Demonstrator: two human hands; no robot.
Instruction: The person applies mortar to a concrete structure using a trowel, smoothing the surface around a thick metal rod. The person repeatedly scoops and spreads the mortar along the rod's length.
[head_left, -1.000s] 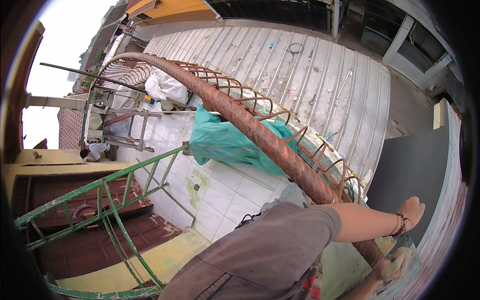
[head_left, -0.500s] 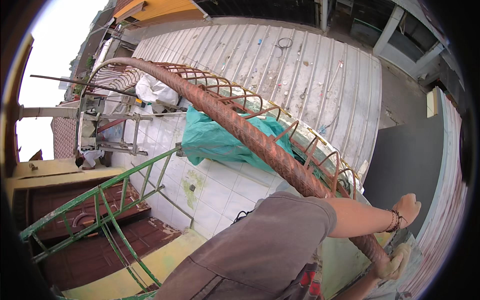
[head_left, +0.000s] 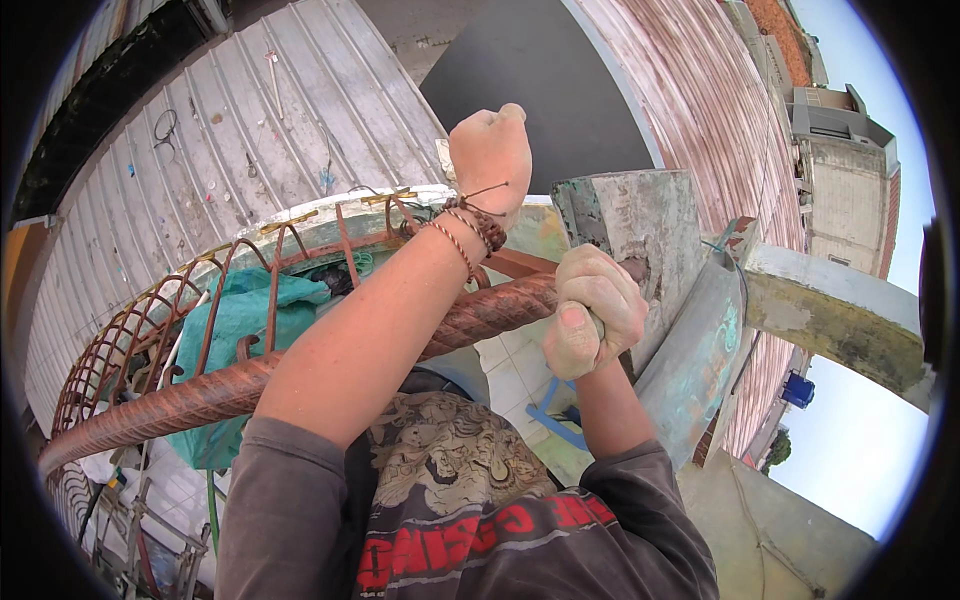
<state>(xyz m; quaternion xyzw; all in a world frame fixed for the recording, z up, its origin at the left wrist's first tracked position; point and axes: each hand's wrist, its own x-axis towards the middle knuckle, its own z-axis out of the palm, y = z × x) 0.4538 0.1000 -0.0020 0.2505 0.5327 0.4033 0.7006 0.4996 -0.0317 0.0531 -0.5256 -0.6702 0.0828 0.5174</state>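
Observation:
My left hand [head_left: 490, 155] is closed in a fist above the railing, with braided bracelets at the wrist; what it holds, if anything, is hidden. My right hand [head_left: 592, 310], pale with dust, has its fingers wrapped round something I cannot make out, at the end of a thick, rusty, twisted railing pipe [head_left: 240, 388] beside a weathered concrete block [head_left: 640, 200]. Just right of that hand leans a grey-green cylindrical post [head_left: 685, 370]. Rusty curved bars [head_left: 208, 330] run along the pipe beside a teal sheet [head_left: 195, 435].
Below lie a corrugated roof [head_left: 230, 120] and a dark grey panel [head_left: 500, 70]. A reddish corrugated roof [head_left: 700, 110] and a concrete beam [head_left: 830, 310] are to the right. Scaffold frames [head_left: 165, 525] stand at the lower left. A blue metal frame [head_left: 545, 415] shows below my right hand.
The view has swung round to the right, bringing my hands and the concrete block toward the middle. My left hand now appears above my right. Both hands remain closed.

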